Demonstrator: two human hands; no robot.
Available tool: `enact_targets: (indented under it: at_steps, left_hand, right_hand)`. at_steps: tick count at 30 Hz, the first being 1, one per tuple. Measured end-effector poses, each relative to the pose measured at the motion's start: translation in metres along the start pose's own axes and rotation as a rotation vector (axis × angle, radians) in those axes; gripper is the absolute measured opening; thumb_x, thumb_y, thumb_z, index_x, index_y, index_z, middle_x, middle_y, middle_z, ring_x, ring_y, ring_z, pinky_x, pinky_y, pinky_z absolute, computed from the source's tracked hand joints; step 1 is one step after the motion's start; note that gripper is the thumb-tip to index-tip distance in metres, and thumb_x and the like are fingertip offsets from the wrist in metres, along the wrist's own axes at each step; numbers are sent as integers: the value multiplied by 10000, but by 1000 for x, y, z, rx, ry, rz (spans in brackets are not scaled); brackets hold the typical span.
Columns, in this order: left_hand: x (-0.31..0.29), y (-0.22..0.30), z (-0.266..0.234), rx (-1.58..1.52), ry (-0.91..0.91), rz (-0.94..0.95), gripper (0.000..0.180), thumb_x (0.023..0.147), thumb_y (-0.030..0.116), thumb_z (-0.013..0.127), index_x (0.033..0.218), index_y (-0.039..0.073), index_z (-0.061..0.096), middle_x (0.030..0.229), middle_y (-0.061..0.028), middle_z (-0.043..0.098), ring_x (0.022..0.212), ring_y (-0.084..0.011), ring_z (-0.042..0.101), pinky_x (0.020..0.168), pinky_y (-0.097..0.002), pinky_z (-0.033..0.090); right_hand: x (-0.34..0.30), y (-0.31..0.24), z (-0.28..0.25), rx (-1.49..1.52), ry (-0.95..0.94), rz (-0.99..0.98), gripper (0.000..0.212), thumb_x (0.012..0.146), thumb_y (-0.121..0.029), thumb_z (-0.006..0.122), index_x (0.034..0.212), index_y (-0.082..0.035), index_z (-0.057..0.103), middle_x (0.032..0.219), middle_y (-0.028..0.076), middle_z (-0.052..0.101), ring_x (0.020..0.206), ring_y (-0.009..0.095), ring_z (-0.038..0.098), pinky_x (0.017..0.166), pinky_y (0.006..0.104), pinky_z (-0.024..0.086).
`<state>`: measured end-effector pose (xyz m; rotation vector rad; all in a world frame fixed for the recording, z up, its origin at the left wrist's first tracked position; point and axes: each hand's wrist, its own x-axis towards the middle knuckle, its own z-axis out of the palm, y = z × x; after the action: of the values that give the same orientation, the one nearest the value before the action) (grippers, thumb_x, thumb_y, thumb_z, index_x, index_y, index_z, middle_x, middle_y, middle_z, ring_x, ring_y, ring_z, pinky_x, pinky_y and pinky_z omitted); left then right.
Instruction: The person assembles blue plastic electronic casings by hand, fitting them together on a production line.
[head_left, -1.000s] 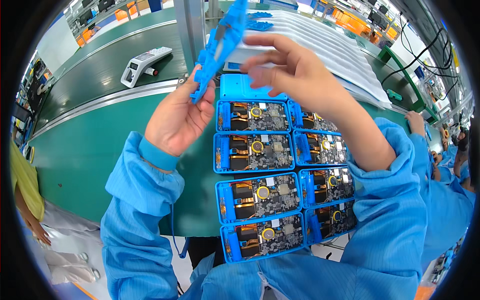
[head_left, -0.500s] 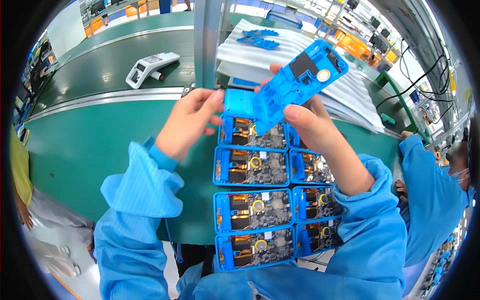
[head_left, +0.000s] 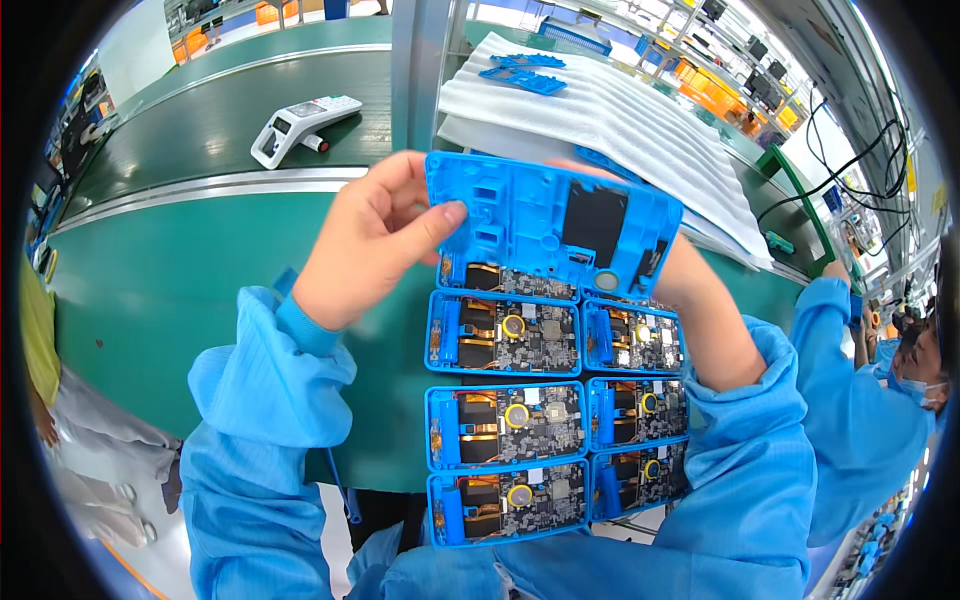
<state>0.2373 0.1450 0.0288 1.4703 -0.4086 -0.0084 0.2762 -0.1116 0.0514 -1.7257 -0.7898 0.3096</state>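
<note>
A blue plastic housing cover (head_left: 535, 220), its ribbed inner side facing me, is held up over the far end of two columns of open devices. It carries black pads and a small round disc. My left hand (head_left: 375, 235) grips its left end, thumb on the inner face and fingers behind. At the right end, my right hand (head_left: 690, 270) holds it from behind, with most fingers hidden. Below lie blue open device housings (head_left: 505, 333) with circuit boards, coin-shaped yellow-rimmed parts and copper-coloured flex strips. The cover hides the farthest housings.
White foam sheets (head_left: 580, 100) lie beyond the cover, with blue plastic parts (head_left: 523, 75) on them. A white handheld terminal (head_left: 303, 130) rests on the dark conveyor (head_left: 220, 110) at far left. A metal post (head_left: 415, 90) stands between. A co-worker in blue (head_left: 860, 370) is at the right.
The cover has swung from a steep tilt to nearly level and shifted left. My left hand, earlier apart from it, now grips its left end.
</note>
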Motion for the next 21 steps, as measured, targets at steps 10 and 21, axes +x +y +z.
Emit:
enact_targets:
  at_steps: [10,21]
  left_hand:
    - [-3,3,1,582,128,458,299,845,48,644,1120,13,533,1025,-45,610,903,-130,613,704,-237,484]
    - [13,-46,-10,375,-40,-426,339,884,132,571,1151,-75,546,880,-110,636,688,-136,615,583,-255,513]
  right_hand:
    - [12,-37,-9,121,-347,253,487,850,-320,626,1172,34,533,1054,122,614,898,176,627,767,268,470]
    - [6,17,-2,-612,-66,91,600,737,-225,742,1249,-14,512,1195,129,556,1103,238,528,954,347,411]
